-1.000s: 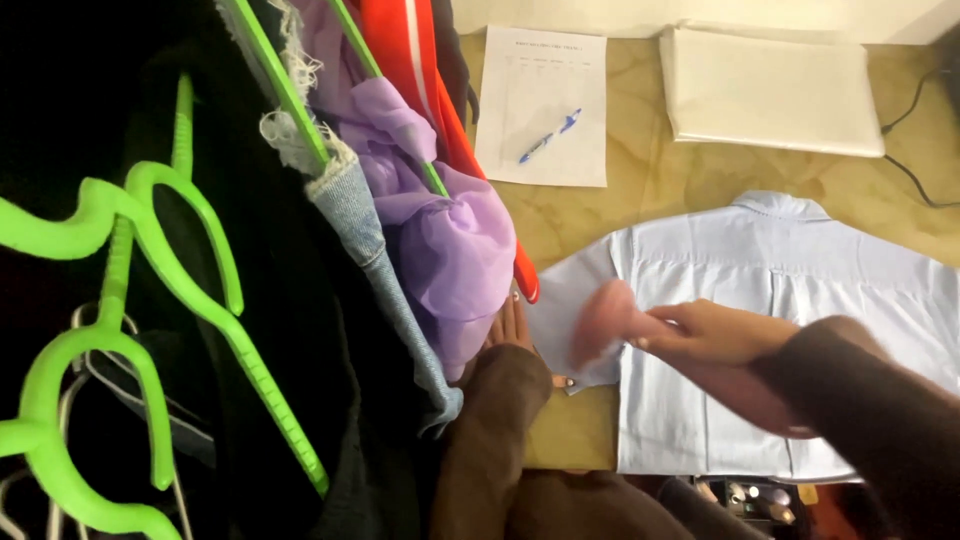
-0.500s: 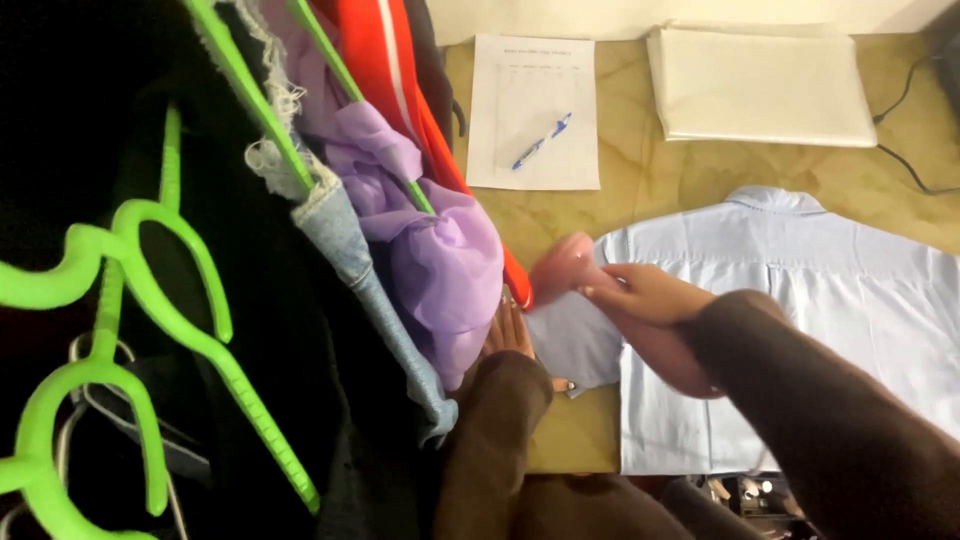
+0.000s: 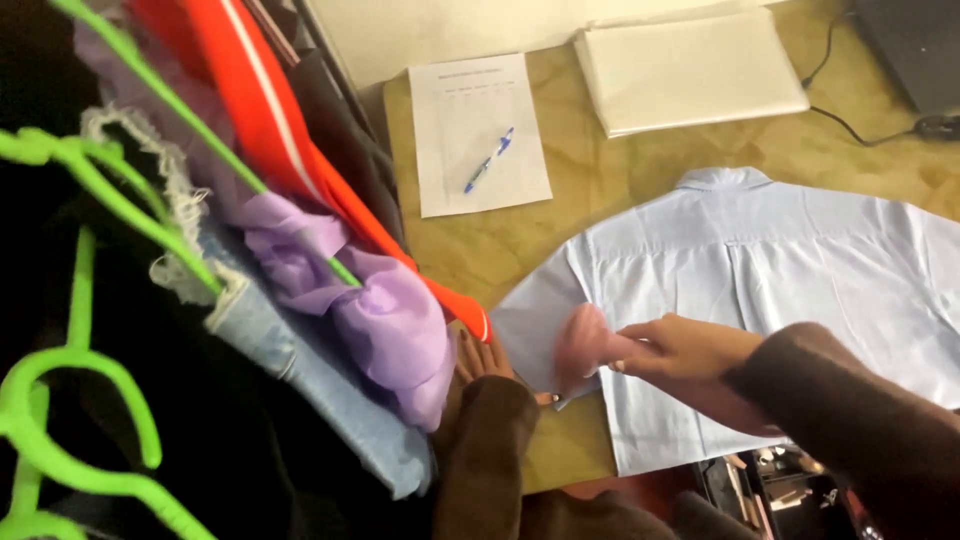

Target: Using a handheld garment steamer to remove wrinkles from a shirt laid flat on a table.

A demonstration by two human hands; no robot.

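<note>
The right hand (image 3: 690, 350) has its fingers (image 3: 590, 345) pinching the short sleeve of the pale blue shirt (image 3: 780, 290). The left hand (image 3: 478, 365) rests released, flat beside this sleeve. The shirt lies flat on the tabletop (image 3: 520, 240), collar pointing away from the person, long axis along the tabletop's depth.

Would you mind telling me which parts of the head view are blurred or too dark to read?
In the head view, the pink thing in the right hand is smeared by motion, its kind unclear; the dark clothes at left are underexposed, almost without detail; the shirt and the paper sheet are evenly lit and fairly sharp; the left hand lies in shadow beneath the hanging purple garment.
</note>
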